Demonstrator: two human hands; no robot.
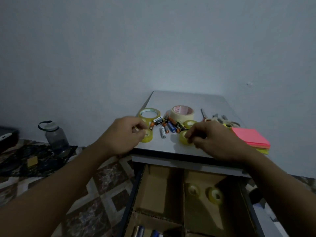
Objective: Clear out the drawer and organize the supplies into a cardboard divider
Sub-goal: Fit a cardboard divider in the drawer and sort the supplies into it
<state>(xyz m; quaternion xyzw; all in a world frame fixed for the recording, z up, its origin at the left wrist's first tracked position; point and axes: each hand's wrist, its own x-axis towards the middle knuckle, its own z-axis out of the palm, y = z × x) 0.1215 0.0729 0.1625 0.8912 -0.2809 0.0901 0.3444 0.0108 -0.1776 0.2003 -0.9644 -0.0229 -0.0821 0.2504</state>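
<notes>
On the grey cabinet top (171, 149) my left hand (124, 134) pinches a small yellow tape roll (148, 136). My right hand (212, 139) pinches another small yellow tape roll (183, 137). Between the hands lie several batteries (166, 127). Behind them stand a larger clear tape roll (149, 114), a masking tape roll (182, 112) and one more small roll (189, 123). Below, the open drawer holds a cardboard divider (183, 199); two small tape rolls (215, 195) sit in its right compartment, and pens (142, 231) lie in a near compartment.
Scissors and tools (220, 118) lie at the back right of the top, with a pink and yellow sticky note stack (251, 138) near its right edge. A dark water bottle (56, 135) stands on the patterned floor at the left, beside black fabric (34, 159).
</notes>
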